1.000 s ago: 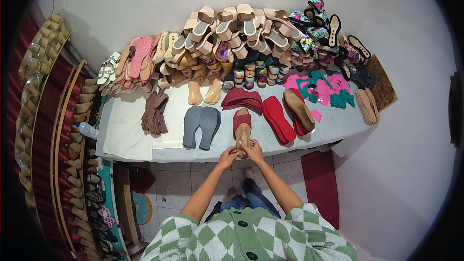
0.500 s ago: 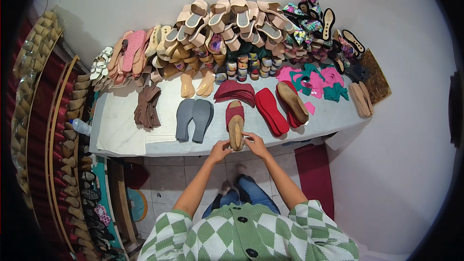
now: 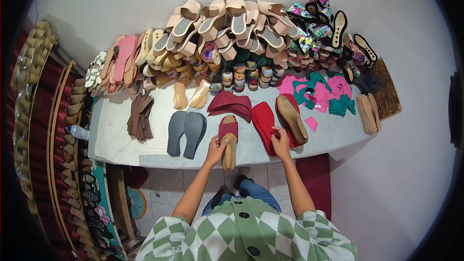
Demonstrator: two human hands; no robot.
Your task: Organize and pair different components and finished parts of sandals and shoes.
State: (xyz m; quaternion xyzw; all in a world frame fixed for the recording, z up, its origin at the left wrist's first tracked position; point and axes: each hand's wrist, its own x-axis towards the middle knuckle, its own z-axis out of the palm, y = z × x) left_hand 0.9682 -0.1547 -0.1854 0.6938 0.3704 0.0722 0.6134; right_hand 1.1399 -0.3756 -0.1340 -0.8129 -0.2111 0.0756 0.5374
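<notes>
Near the table's front edge, my left hand [image 3: 216, 151] grips the side of a sandal with a dark red strap [image 3: 228, 131]. A brown wooden shoe last [image 3: 229, 153] sits in the sandal, its heel end toward me. My right hand [image 3: 281, 143] reaches over the table, with its fingertips at the right edge of a stack of bright red soles [image 3: 263, 124]. Its thumb and index finger are bent and apart. Just beyond lies a second brown last on a red sole [image 3: 294, 121]. A stack of dark red strap pieces [image 3: 229, 105] fans out behind the sandal.
Grey soles [image 3: 194, 135] and brown strips [image 3: 140, 117] lie to the left. Pink and green cut pieces [image 3: 316, 92] are at the right. Heaped beige heeled sandals [image 3: 238, 19] line the wall. A shelf of shoe lasts [image 3: 72, 179] stands at the far left.
My right hand has left the sandal and moved right to the bright red soles. My left hand still holds the sandal. The whole view has shifted slightly closer to the table.
</notes>
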